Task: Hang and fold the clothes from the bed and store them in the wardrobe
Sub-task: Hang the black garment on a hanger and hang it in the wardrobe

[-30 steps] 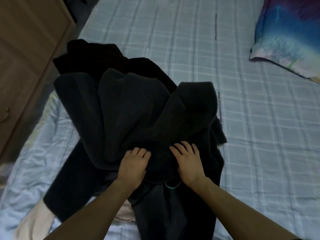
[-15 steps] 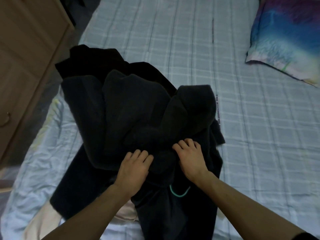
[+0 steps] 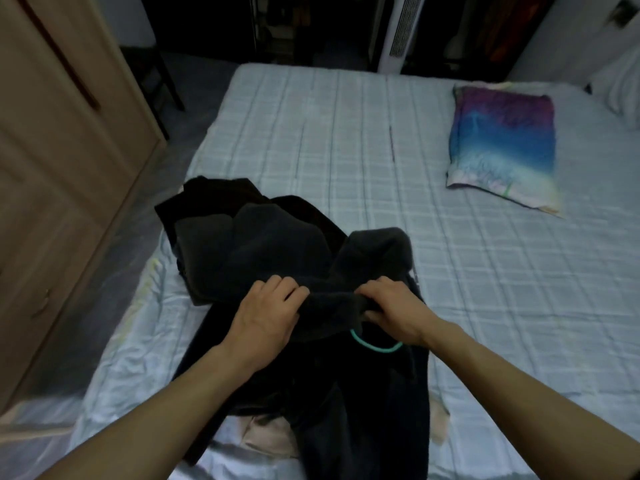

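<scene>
A heap of dark clothes lies on the near left part of the bed (image 3: 346, 140). On top is a dark grey fleece garment (image 3: 277, 251). My left hand (image 3: 266, 313) and my right hand (image 3: 394, 306) each grip its near edge, bunched between them. Just below my right hand a teal hanger (image 3: 374, 346) shows under the fabric, mostly hidden. A black garment (image 3: 363, 410) spreads underneath towards me, and a pale beige garment (image 3: 266, 438) peeks out at the near edge.
A wooden wardrobe (image 3: 62, 168) stands along the left, with a narrow strip of floor between it and the bed. A colourful pillow (image 3: 502, 143) lies at the far right of the checked sheet. A white fan unit (image 3: 398, 32) stands beyond the bed.
My view has lifted, showing the far end of the room. Both hands have gone from resting on the fleece to gripping its edge and pulling it up, and more of the teal hanger shows.
</scene>
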